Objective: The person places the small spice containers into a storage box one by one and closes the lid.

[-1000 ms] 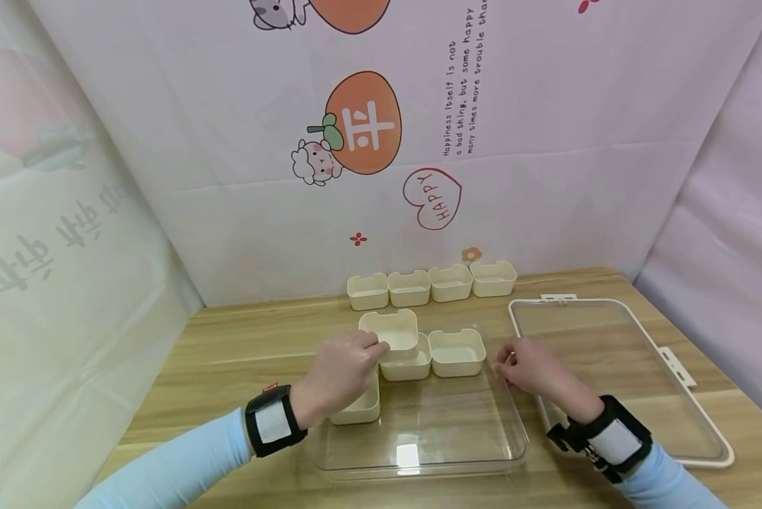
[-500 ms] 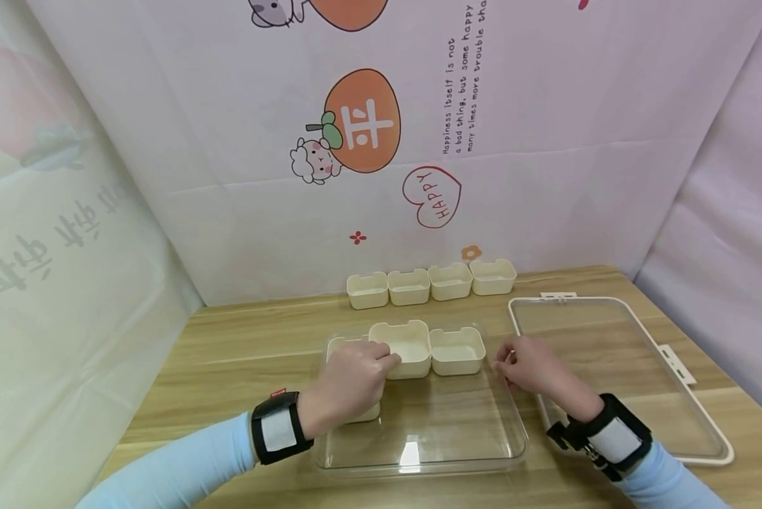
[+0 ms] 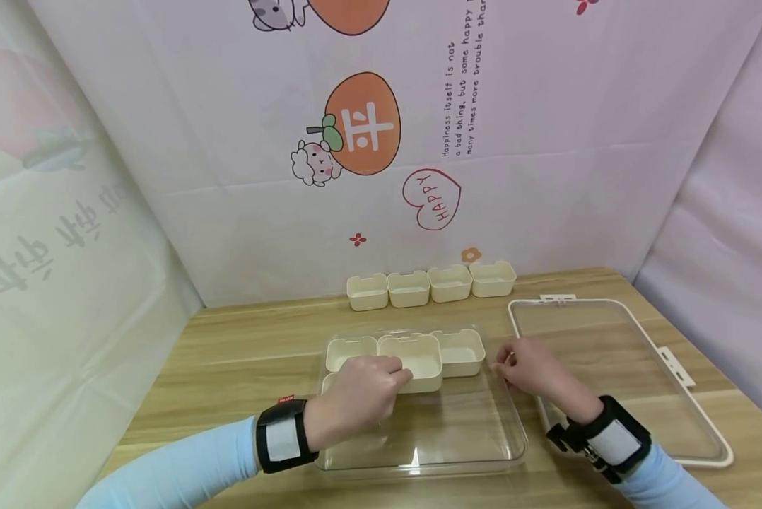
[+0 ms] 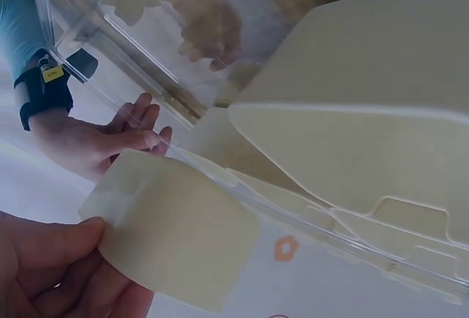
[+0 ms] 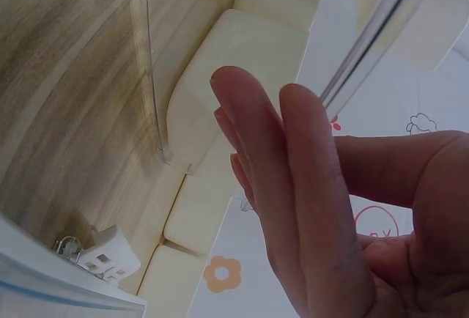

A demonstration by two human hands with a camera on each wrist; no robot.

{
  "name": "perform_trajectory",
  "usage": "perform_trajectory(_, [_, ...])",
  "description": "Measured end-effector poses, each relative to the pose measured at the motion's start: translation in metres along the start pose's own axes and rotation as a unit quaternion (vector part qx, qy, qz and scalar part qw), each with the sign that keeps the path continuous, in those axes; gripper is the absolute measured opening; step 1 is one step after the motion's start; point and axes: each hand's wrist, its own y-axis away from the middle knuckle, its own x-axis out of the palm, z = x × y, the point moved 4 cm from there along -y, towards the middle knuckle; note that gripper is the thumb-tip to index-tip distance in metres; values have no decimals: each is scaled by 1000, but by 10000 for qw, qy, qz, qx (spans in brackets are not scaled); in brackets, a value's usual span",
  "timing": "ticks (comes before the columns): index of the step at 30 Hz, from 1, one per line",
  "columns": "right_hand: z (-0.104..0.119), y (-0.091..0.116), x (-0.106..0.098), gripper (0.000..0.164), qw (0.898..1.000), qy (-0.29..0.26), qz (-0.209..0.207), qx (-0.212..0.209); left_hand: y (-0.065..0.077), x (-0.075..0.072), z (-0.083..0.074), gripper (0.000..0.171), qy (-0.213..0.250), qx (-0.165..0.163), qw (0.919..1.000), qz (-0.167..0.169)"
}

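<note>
In the head view my left hand [image 3: 362, 399] pinches the near side of a small cream bin [image 3: 422, 364], holding it over the back part of a clear plastic box [image 3: 464, 431]. The left wrist view shows the thumb on the wall of that held bin [image 4: 176, 226]. Inside the box, bins stand at the back left [image 3: 352, 350] and back right [image 3: 465, 350]; another, at the left side [image 3: 329, 382], is mostly behind my left hand. My right hand [image 3: 534, 367] grips the box's right rim, which runs between thumb and fingers [image 5: 315, 157] in the right wrist view.
Several matching cream bins [image 3: 409, 290] stand in a row at the back of the wooden table [image 3: 247, 353], near the printed cloth [image 3: 546, 177]. A clear lid [image 3: 610, 375] with a white frame and clips lies to the right.
My left hand has moved right and toward me, carrying the bin from the back left to the middle of the box. My right hand has stayed at the rim.
</note>
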Motion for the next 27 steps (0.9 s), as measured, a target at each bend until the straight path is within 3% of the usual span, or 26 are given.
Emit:
perform_trajectory(10, [0, 1, 0, 12, 9999, 5, -34, -163, -1, 4, -9, 21, 153, 35, 9986, 511])
perform_trajectory(20, [0, 0, 0, 12, 9999, 13, -52, -162, 1, 15, -14, 21, -33, 113, 9933, 1153])
perform_trajectory(27, [0, 1, 0, 12, 9999, 9, -55, -129, 1, 22, -17, 23, -90, 118, 9904, 1375])
